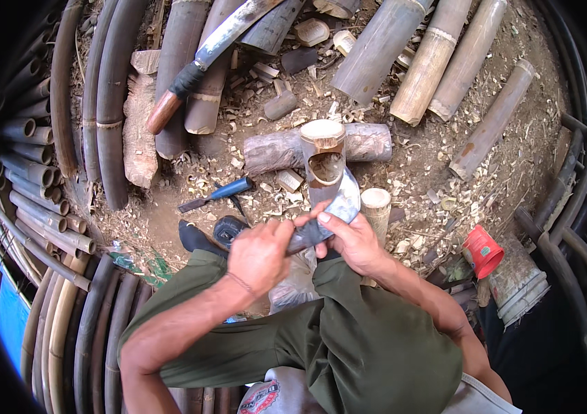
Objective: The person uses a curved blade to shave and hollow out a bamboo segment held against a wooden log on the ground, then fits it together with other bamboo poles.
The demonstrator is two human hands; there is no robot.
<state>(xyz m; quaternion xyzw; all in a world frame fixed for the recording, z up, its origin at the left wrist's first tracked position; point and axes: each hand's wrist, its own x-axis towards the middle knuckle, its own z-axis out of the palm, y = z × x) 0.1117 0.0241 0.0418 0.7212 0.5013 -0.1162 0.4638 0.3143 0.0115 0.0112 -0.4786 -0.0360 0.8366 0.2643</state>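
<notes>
My left hand point(262, 250) is closed round the dark grip of a curved, sickle-like knife point(346, 199). Thumb and fingers of my right hand point(354, 241) pinch the same knife where its broad pale blade meets the handle. Just beyond the blade stands a bamboo section point(324, 146) with a pale cut top and a hole carved in its side. Its lower end is hidden behind the knife and my hands. It rests against a short log point(273, 150) lying crosswise on the ground.
A blue-handled chisel-like tool point(231, 188) lies left of the log. Farther off, a machete point(228, 38) lies across bamboo poles point(169, 76). Wood chips cover the soil. At right are a red cup point(483, 252) and a whitish bucket point(518, 286). Stacked bamboo tubes point(38, 200) line the left.
</notes>
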